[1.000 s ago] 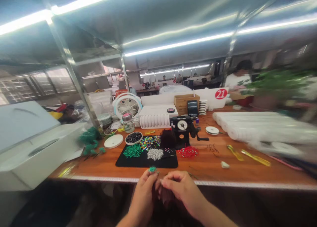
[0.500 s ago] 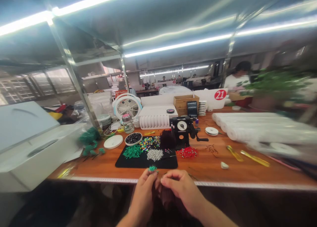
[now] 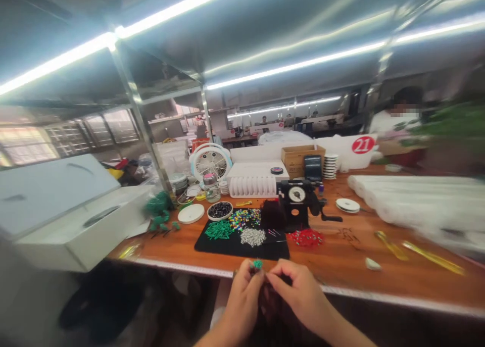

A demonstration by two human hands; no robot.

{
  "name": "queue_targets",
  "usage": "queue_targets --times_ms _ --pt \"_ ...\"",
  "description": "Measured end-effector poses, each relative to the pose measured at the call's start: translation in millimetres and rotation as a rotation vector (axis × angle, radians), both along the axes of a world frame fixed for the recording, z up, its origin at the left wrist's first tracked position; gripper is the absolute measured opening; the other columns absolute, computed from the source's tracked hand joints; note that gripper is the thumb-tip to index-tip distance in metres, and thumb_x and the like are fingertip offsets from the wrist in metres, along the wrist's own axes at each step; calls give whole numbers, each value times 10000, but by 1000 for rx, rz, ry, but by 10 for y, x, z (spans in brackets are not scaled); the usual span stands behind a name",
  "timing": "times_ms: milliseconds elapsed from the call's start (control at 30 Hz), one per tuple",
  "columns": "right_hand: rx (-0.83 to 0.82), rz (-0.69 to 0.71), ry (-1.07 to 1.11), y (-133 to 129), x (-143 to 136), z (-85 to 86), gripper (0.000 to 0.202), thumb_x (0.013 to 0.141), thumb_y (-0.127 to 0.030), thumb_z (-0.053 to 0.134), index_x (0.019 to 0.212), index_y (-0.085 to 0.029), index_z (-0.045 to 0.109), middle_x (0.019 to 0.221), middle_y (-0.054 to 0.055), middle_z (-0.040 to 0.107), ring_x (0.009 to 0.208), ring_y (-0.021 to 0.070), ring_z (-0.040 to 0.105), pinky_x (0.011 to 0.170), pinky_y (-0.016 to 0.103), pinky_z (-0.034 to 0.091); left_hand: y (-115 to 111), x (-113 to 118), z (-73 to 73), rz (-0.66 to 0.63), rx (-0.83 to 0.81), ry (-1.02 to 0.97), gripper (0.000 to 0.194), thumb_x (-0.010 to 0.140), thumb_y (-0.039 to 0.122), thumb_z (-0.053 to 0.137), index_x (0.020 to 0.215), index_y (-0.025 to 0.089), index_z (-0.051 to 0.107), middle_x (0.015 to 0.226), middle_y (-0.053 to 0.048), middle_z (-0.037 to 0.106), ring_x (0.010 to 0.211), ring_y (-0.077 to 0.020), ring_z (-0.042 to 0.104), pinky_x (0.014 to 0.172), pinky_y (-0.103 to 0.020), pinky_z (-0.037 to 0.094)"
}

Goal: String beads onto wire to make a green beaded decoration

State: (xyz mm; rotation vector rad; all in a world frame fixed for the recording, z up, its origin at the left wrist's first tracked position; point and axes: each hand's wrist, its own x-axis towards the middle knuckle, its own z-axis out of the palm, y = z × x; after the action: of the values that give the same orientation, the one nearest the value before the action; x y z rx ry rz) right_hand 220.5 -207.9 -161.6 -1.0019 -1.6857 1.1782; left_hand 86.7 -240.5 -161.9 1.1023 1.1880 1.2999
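Green cluster [image 3: 257, 264] stayed pinched in L hand [image 3: 242, 294], nr. the bench's [image 3: 341, 274] front edge; R hand [image 3: 299, 294] kept fingertips narrowed just beside it, holding what one couldn't tell. View had swung L, grip unchanged: prob. same step.

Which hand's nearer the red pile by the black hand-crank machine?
Right. The right hand is just on the near side of the red pile, apart from it; the left hand is farther off, nearside and to the pile's left.

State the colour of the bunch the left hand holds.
The bunch is green, in the head view.
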Motion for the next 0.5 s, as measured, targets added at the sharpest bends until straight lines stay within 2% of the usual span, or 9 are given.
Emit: queue_targets --times_ms 100,200,267,333,433,500 --pt "52 -7 -105 14 7 -69 300 789 -397 503 615 -164 576 626 22 610 614 165 553 593 248 411 36 9 -63 33 -16 -56 281 770 425 576 743 211 394 498 90 372 393 -74 337 398 -179 292" --pt "33 -63 -145 83 45 -129 335 765 -448 488 594 -169 560 594 8 557 604 165 515 583 251 386 199 -202 -15 203 32 156 304 790 503 455 722 237 323 468 102 324 359 -94 319 391 -210 325" --pt "8 -107 -145 135 88 -152 360 752 -487 493 595 -172 564 574 -3 523 592 161 485 570 249 365 355 -532 112 351 81 394 300 802 512 382 698 232 350 489 62 408 411 -128 421 453 -248 385" --pt "-14 -143 -126 170 125 -164 368 752 -506 497 616 -173 577 567 -11 504 591 159 463 562 247 349 509 -966 293 428 94 498 315 746 495 489 630 211 420 554 11 501 529 -152 492 541 -267 406" --pt "-14 -126 -81 177 137 -158 359 776 -499 499 654 -173 589 584 -14 499 613 158 456 576 246 343 666 -1557 570 527 62 674 286 610 354 656 488 198 449 474 -2 463 568 -199 495 564 -293 365" --pt "-10 -88 -47 166 119 -140 349 791 -486 505 671 -171 595 604 -10 505 634 160 462 592 247 349 698 -1744 697 555 64 756 244 571 264 676 454 188 476 481 -22 478 647 -243 532 615 -309 369"
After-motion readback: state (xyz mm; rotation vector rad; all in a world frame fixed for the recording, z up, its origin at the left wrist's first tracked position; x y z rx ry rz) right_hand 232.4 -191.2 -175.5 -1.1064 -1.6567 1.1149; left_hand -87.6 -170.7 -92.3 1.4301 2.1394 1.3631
